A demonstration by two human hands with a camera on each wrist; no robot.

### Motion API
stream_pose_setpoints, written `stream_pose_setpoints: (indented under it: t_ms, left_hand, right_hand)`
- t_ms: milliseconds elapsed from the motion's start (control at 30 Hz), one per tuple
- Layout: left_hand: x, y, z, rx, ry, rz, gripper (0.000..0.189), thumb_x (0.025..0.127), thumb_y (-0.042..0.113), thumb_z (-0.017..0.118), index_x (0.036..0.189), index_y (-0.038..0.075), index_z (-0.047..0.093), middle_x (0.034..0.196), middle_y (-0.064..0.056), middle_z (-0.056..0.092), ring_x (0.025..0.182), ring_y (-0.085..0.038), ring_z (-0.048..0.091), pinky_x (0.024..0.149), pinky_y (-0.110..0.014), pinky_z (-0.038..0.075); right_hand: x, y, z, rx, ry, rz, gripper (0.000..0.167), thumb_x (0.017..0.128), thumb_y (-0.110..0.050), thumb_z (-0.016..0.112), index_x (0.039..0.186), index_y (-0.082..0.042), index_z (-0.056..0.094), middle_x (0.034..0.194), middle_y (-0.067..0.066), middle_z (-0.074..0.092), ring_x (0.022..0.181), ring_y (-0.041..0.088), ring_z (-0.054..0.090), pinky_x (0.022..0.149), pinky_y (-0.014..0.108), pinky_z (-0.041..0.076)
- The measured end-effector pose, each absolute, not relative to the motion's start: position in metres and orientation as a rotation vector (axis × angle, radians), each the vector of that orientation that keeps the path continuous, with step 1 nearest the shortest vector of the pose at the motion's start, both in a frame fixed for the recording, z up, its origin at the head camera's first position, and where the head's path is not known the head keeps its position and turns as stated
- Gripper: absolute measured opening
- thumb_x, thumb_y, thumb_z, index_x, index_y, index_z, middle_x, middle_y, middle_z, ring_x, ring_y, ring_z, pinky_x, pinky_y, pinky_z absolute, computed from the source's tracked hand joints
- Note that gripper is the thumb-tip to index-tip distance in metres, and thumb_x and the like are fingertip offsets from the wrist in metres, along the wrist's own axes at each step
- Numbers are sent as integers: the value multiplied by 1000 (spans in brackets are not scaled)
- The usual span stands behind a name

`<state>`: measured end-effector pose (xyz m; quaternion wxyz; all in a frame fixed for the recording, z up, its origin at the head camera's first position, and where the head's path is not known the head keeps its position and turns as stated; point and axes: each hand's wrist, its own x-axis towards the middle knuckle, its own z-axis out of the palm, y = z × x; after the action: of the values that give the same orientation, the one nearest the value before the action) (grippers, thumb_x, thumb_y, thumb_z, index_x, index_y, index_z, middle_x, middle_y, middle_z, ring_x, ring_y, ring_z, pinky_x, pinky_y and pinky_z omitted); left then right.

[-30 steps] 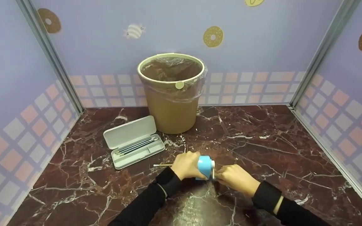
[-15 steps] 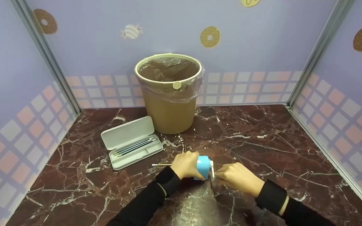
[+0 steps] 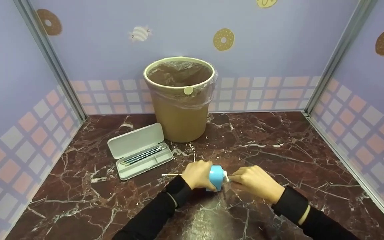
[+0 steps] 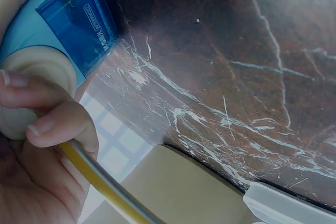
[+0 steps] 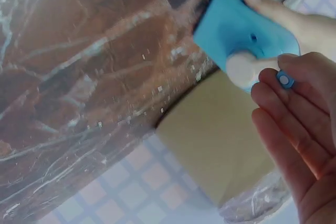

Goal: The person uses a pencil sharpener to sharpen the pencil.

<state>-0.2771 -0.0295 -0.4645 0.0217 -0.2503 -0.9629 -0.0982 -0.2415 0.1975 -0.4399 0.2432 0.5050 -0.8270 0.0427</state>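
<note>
My left hand grips a light blue crank pencil sharpener on the table. A pencil sticks out of the sharpener's round cream-coloured front, and fingers of the left hand curl beside it in the left wrist view. The sharpener's dark blue see-through drawer faces that camera. On the opposite side, my right hand pinches the small blue knob at the end of the white crank between thumb and fingers. The pencil's point is hidden inside the sharpener.
An open white pencil case with several pencils lies left of the hands. Behind it stands a tan waste bin with a clear plastic liner. Patterned walls enclose the marbled table at the back and sides.
My right hand has risen and shifted slightly right, swinging the crank from hanging down to pointing more towards the right hand. The left hand and sharpener stay in place.
</note>
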Motion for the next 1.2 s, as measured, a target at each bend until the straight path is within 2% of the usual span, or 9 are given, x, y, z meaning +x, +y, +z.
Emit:
stream_pose_setpoints:
  t_ms: [200,333,500,1200]
  left_hand:
    - [-279,-30,-463,-804,-2994,-283,69,59,53,94,106,12,67,95,-5,75,82,-20,71,70,-38,59]
    - [-279,-30,-463,-820,-2986,-263,70,59,55,94,108,12,67,97,-5,75,85,-21,73,71,-38,59]
    - [-279,-31,-464,-840,-2976,-271,70,59,55,94,108,12,67,96,-5,75,85,-22,73,71,-39,59]
    - [-281,-34,-465,-901,-2946,-290,69,60,54,93,107,12,65,94,-5,75,82,-23,72,70,-38,59]
  right_hand:
    - [-243,199,-439,1355,-2260,115,19,79,-16,84,75,-17,66,68,-8,68,55,5,58,48,21,41]
    - [-243,200,-437,1327,-2274,64,11,80,-17,84,84,-16,74,75,-6,73,61,8,65,51,22,48]
    - [-245,201,-434,1314,-2275,21,16,81,-15,83,96,-12,79,81,-2,77,69,11,71,58,25,55]
    - [-258,198,-431,1232,-2227,30,13,84,-20,80,95,-13,80,83,-3,76,69,11,70,58,27,55]
